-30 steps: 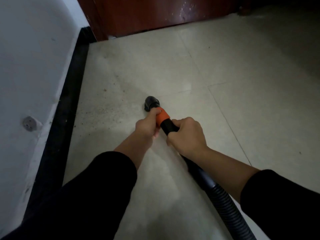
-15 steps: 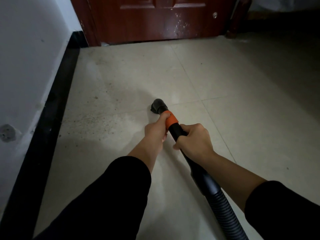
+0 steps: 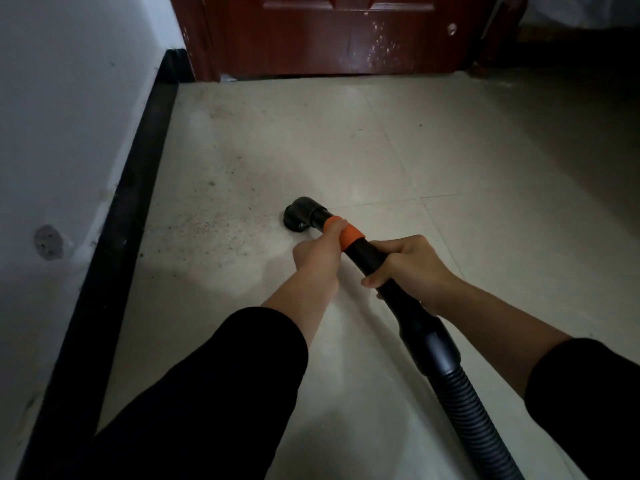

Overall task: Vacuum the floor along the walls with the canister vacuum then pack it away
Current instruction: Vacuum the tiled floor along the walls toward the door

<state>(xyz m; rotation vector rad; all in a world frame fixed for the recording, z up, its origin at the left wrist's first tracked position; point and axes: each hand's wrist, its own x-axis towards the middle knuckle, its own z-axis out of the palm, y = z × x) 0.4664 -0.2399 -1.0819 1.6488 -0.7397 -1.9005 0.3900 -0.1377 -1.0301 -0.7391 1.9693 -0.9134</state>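
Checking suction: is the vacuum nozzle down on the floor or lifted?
Down, it seems: the nozzle meets the floor with no visible gap.

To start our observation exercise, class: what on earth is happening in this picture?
A person is vacuuming a tiled floor. The left hand grips the orange collar behind the black nozzle; the right hand grips the black tube further back. The nozzle is down at the floor beside scattered dark grit, which lies between it and the black skirting.
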